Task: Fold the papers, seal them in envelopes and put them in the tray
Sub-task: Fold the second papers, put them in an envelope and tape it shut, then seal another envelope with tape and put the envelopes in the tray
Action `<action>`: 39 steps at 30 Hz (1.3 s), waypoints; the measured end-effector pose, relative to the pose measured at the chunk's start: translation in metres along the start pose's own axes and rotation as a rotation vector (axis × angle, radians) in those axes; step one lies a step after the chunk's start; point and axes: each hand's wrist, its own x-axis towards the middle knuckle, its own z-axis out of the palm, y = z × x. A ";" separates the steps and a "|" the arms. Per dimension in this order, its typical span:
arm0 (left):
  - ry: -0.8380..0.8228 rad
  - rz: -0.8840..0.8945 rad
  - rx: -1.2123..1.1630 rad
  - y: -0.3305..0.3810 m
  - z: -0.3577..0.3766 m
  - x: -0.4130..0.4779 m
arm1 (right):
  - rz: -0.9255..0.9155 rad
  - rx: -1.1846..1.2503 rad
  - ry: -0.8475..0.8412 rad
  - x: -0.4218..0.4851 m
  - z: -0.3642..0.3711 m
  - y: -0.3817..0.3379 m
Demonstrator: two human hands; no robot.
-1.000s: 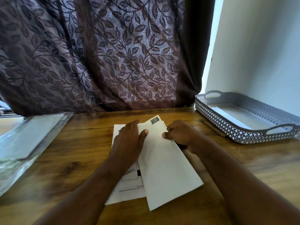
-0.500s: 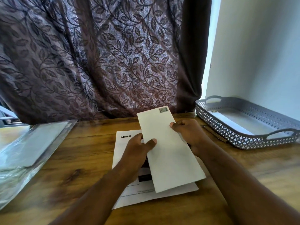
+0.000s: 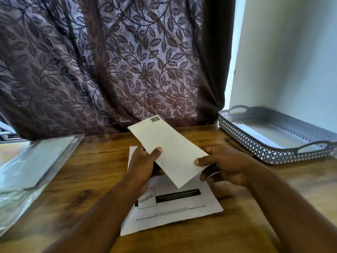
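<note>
Pinching the envelope (image 3: 169, 152) with left hand (image 3: 144, 165) and right hand (image 3: 224, 165), up above the paper (image 3: 173, 210) (tray (image 3: 242, 139) off right).

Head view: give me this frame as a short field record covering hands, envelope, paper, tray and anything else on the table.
left hand: pinches the envelope at its left edge, thumb on top
right hand: pinches the envelope's near right edge
envelope: white, stamp at far corner, held tilted above the paper
paper: printed sheet, lies flat on the table
tray: grey, perforated, at right; flat white item inside
other: clear plastic sleeve at left
</note>
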 end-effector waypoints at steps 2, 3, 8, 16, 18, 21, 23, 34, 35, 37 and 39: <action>-0.049 -0.001 -0.025 0.000 -0.002 -0.001 | -0.057 0.017 0.119 0.000 0.002 -0.001; -0.081 0.001 -0.031 0.000 -0.002 -0.001 | -0.091 0.040 0.191 0.000 0.000 -0.002; -0.225 0.046 0.106 0.002 0.009 -0.014 | -0.203 0.186 0.407 -0.018 -0.019 0.002; -0.495 0.180 0.410 -0.003 0.063 -0.055 | -0.362 0.275 0.790 -0.075 -0.102 0.019; -0.541 0.277 0.509 -0.002 0.079 -0.064 | -0.381 0.266 0.873 -0.084 -0.128 0.011; -0.579 0.403 0.584 -0.003 0.107 -0.076 | -0.344 0.208 0.963 -0.089 -0.161 0.000; -0.631 0.387 0.533 -0.005 0.133 -0.085 | -0.295 0.166 0.994 -0.085 -0.176 -0.003; -0.626 0.173 0.212 -0.036 0.223 -0.089 | -0.081 -0.031 0.908 -0.042 -0.203 -0.009; -0.621 0.164 0.204 -0.036 0.221 -0.087 | -0.061 -0.050 0.886 -0.039 -0.203 -0.011; -0.614 0.144 0.180 -0.038 0.219 -0.086 | -0.019 -0.084 0.824 -0.035 -0.206 -0.012; -0.614 0.138 0.157 -0.038 0.219 -0.085 | 0.024 -0.119 0.777 -0.034 -0.208 -0.014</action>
